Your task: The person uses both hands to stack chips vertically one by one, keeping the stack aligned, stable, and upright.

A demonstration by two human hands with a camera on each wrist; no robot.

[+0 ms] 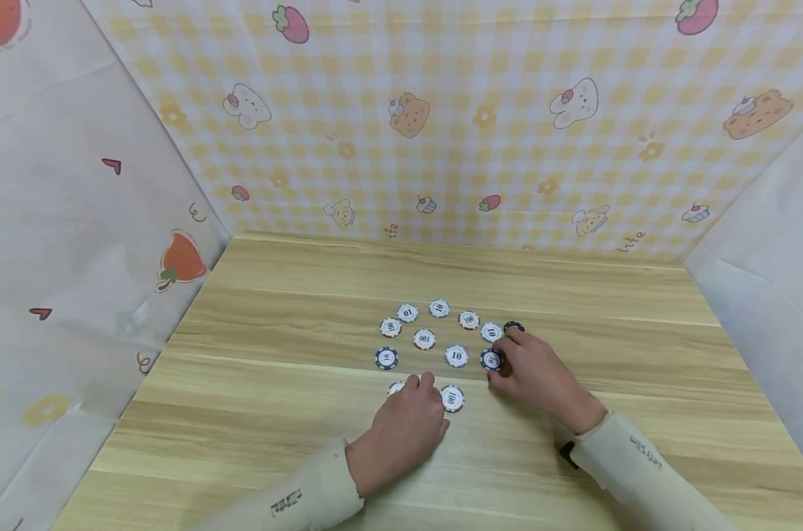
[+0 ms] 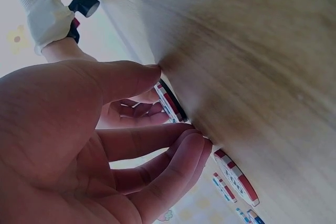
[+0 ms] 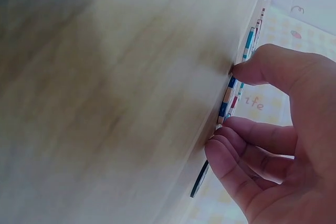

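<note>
My left hand (image 1: 411, 429) is low over the wooden table, thumb and curled fingertips at opposite edges of a red-and-white poker chip (image 2: 171, 101) with a dark layer beneath it. From above, this chip (image 1: 453, 399) shows "100". Another white poker chip (image 1: 395, 387) lies partly hidden behind the left fingers. Farther right, my right hand (image 1: 534, 372) pinches a blue-and-white poker chip (image 1: 491, 360) marked 10 by its edges, at table level. Its rim (image 3: 226, 100) shows between thumb and fingers in the right wrist view. A black chip (image 1: 514, 326) is partly covered by the right fingers.
Several chips lie flat beyond the hands, among them a blue-edged chip (image 1: 386, 358) at left, a white chip (image 1: 457, 356) in the middle and a red-edged chip (image 1: 469, 319). A checked cloth (image 1: 441, 147) hangs behind the table (image 1: 295, 295).
</note>
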